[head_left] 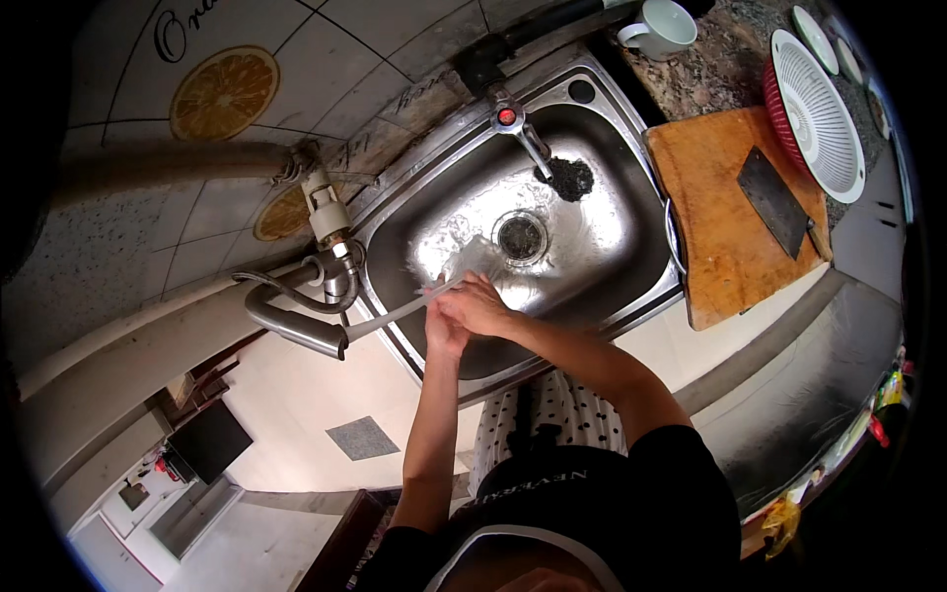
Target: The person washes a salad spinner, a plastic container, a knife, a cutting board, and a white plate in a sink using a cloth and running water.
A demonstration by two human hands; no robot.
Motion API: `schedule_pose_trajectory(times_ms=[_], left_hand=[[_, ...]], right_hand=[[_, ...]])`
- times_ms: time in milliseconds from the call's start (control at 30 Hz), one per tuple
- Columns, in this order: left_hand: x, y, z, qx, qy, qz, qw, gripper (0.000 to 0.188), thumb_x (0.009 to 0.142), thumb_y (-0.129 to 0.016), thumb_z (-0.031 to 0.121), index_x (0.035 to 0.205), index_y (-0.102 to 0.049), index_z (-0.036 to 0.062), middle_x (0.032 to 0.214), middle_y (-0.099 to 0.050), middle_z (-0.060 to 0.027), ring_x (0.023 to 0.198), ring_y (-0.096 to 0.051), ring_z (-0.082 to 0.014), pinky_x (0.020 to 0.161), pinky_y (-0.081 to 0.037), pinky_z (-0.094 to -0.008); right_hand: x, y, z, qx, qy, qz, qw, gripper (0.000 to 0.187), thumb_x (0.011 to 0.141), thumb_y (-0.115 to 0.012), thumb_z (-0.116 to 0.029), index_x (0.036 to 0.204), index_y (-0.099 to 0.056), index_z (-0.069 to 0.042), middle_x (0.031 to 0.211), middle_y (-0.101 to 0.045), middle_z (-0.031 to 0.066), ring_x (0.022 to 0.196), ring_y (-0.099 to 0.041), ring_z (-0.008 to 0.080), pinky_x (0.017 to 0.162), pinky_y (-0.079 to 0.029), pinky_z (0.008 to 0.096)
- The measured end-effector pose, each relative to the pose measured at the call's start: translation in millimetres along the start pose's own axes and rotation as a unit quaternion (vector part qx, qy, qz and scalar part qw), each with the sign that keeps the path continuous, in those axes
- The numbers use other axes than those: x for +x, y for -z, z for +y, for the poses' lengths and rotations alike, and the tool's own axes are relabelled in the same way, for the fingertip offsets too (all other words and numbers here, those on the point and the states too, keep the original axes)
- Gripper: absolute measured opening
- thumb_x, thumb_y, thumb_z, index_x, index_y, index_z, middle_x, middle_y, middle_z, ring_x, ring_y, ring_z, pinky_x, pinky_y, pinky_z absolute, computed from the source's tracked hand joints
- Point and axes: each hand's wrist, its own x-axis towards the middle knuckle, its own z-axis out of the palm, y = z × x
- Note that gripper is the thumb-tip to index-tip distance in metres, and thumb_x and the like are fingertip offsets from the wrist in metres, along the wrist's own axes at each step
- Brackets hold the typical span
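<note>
My left hand (446, 329) and my right hand (477, 306) are pressed together over the near left part of a steel sink (612, 222). The right hand's fingers bend over the left hand, whose own fingers are mostly hidden. A pale stream of water (402, 310) arcs from the wide steel spout (314, 337) at the left onto my hands. Spray scatters beyond them toward the round drain (522, 239). Nothing else shows between the hands, though their palms are out of sight.
A second tap (533, 148) reaches over the sink's far side, with a dark clump (570, 180) below it. At right, a cleaver (774, 202) lies on a wooden cutting board (691, 227), beside a white colander (814, 113). A white mug (663, 30) stands behind.
</note>
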Motion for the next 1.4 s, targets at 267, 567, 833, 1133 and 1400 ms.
schedule_pose_trajectory(times_ms=[267, 567, 833, 1133, 1400], left_hand=[[-5.4, -18.7, -2.8, 0.089, -0.024, 0.081, 0.992, 0.048, 0.087, -0.03, 0.048, 0.124, -0.037, 0.0174, 0.125, -0.037, -0.0088, 0.115, -0.038, -0.027, 0.093, -0.035, -0.0448], [-19.7, -29.9, 2.1, 0.341, -0.096, 0.1, 0.93, 0.031, 0.087, -0.043, 0.012, 0.118, -0.044, 0.0071, 0.125, -0.042, -0.0088, 0.11, -0.045, -0.0294, 0.09, -0.039, -0.0371], [-24.2, -29.8, -1.8, 0.817, -0.226, -0.062, 0.527, 0.064, 0.062, -0.047, -0.01, 0.123, -0.039, 0.0076, 0.131, -0.03, -0.0182, 0.124, -0.025, -0.0302, 0.102, -0.024, -0.0351], [23.3, 87.2, 12.3, 0.029, -0.01, 0.105, 0.994, 0.043, 0.076, -0.052, 0.003, 0.117, -0.041, 0.0061, 0.107, -0.051, -0.0086, 0.099, -0.049, -0.0201, 0.09, -0.038, -0.0339], [13.8, 6.9, 11.5, 0.226, 0.052, 0.142, 0.962, 0.034, 0.087, -0.038, 0.029, 0.108, -0.05, 0.0048, 0.105, -0.054, -0.0093, 0.098, -0.052, -0.0202, 0.081, -0.044, -0.0351]], right_hand=[[1.9, 3.8, 15.8, -0.13, 0.02, 0.007, 0.991, 0.026, 0.069, -0.055, -0.019, 0.094, -0.06, -0.023, 0.098, -0.057, -0.0007, 0.088, -0.046, 0.0234, 0.073, -0.033, 0.037], [3.9, 15.7, 85.5, 0.117, -0.257, 0.087, 0.955, 0.029, 0.076, -0.053, -0.036, 0.091, -0.061, -0.012, 0.075, -0.061, -0.0009, 0.059, -0.055, 0.0125, 0.048, -0.042, 0.0277], [-1.6, 12.0, 65.8, 0.569, -0.385, -0.033, 0.726, 0.035, 0.072, -0.065, -0.024, 0.099, -0.053, -0.005, 0.086, -0.057, 0.0054, 0.071, -0.055, 0.0135, 0.054, -0.045, 0.0258], [-14.8, 3.3, 14.8, 0.55, -0.449, 0.002, 0.704, 0.054, 0.071, -0.067, -0.021, 0.116, -0.039, -0.011, 0.102, -0.052, 0.0051, 0.086, -0.053, 0.0141, 0.057, -0.045, 0.0296], [-18.3, 7.7, -8.7, 0.439, -0.319, -0.028, 0.84, 0.042, 0.074, -0.062, -0.022, 0.11, -0.046, -0.01, 0.096, -0.055, 0.0059, 0.086, -0.052, 0.012, 0.068, -0.044, 0.0256]])
